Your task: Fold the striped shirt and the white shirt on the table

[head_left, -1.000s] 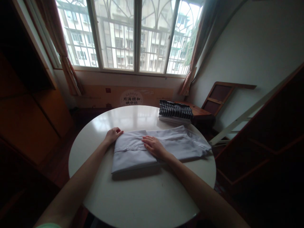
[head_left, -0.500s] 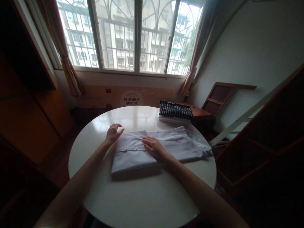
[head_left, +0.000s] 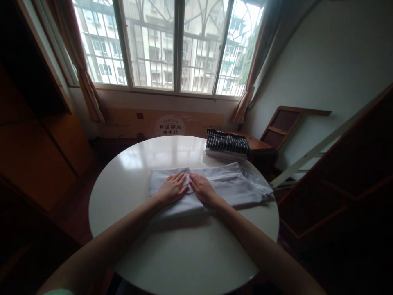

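Observation:
A pale shirt (head_left: 224, 186) lies partly folded across the white round table (head_left: 190, 262), its left part doubled over and its right end spread toward the table's right edge. My left hand (head_left: 173, 187) rests flat on the folded part, fingers stretched out. Beside it, almost touching, my right hand (head_left: 201, 187) lies flat near the edge of the fold. Both hands press on the cloth without gripping it. The button seen on the folded part earlier is hidden under my left hand and forearm.
At the table's far right sits a stack of folded clothes, with a black striped garment (head_left: 227, 141) on top of white cloth (head_left: 225, 155). A brown wooden chair (head_left: 281, 127) stands behind it. A barred window (head_left: 175, 53) is ahead, above a printed cardboard box (head_left: 196, 123).
My left hand has come from above the fold's left edge to the right and down onto the cloth, beside my right hand. My right hand has hardly moved. The folded part lies flatter.

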Tool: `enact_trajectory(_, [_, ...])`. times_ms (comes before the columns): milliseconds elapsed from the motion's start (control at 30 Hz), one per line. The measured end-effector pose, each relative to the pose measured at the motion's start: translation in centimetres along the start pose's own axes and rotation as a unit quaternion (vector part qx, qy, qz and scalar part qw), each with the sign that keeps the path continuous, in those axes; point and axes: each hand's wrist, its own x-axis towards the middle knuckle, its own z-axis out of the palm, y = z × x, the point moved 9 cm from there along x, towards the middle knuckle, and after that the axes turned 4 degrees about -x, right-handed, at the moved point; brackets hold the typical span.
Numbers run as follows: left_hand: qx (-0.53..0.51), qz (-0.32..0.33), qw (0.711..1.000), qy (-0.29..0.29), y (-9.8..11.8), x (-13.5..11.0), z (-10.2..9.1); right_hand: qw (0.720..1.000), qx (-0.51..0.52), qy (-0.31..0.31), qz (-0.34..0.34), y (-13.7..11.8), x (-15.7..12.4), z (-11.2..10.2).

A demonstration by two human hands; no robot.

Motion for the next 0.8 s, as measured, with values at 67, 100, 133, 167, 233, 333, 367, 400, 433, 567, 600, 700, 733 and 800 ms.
enact_trajectory(67, [0.006,-0.002,1.000,-0.003,0.0,0.0,-0.2,0.999,-0.033,-0.007,0.032,1.8,-0.3,-0.1])
enact_trajectory(100, [0.008,-0.003,1.000,-0.004,0.0,0.1,-0.2,0.998,-0.048,-0.012,0.047,3.0,-0.5,-0.3])
enact_trajectory(133, [0.008,-0.003,1.000,-0.004,0.0,0.1,-0.2,0.996,-0.063,-0.017,0.061,4.4,-0.8,-0.6])
enact_trajectory(167, [0.008,-0.003,1.000,-0.004,0.0,0.1,-0.2,0.994,-0.078,-0.020,0.078,5.9,-1.2,-1.0])
enact_trajectory(233, [0.003,0.000,1.000,-0.005,-0.1,0.0,-0.1,0.987,-0.113,-0.031,0.111,9.4,-2.4,-2.2])
enact_trajectory(333, [-0.002,0.001,1.000,-0.006,-0.2,0.0,0.1,0.968,-0.174,-0.037,0.177,14.7,-4.9,-4.6])
enact_trajectory(367, [-0.003,0.001,1.000,-0.005,-0.3,0.0,0.2,0.959,-0.189,-0.035,0.209,16.3,-5.8,-5.4])
enact_trajectory(400, [-0.004,0.000,1.000,-0.004,-0.3,0.0,0.2,0.950,-0.198,-0.033,0.238,17.7,-6.6,-6.2])
enact_trajectory(433, [-0.004,0.000,1.000,-0.002,-0.3,0.1,0.2,0.942,-0.203,-0.031,0.266,18.8,-7.3,-6.8])
enact_trajectory(567, [0.000,0.012,1.000,-0.006,0.0,0.1,0.0,0.907,-0.210,-0.004,0.366,21.5,-8.9,-8.9])
enact_trajectory(600, [0.002,0.015,1.000,-0.010,0.2,0.1,-0.1,0.898,-0.209,0.000,0.388,22.0,-9.0,-9.3])
enact_trajectory(700, [0.011,0.018,1.000,-0.018,0.4,0.0,-0.2,0.887,-0.194,-0.024,0.418,22.6,-8.9,-9.9])
enact_trajectory(733, [0.013,0.017,1.000,-0.018,0.5,0.0,-0.3,0.888,-0.197,-0.027,0.414,22.5,-8.6,-10.1])
enact_trajectory(800, [0.016,0.015,1.000,-0.017,0.5,0.0,-0.3,0.904,-0.218,-0.003,0.368,21.0,-7.3,-10.6])
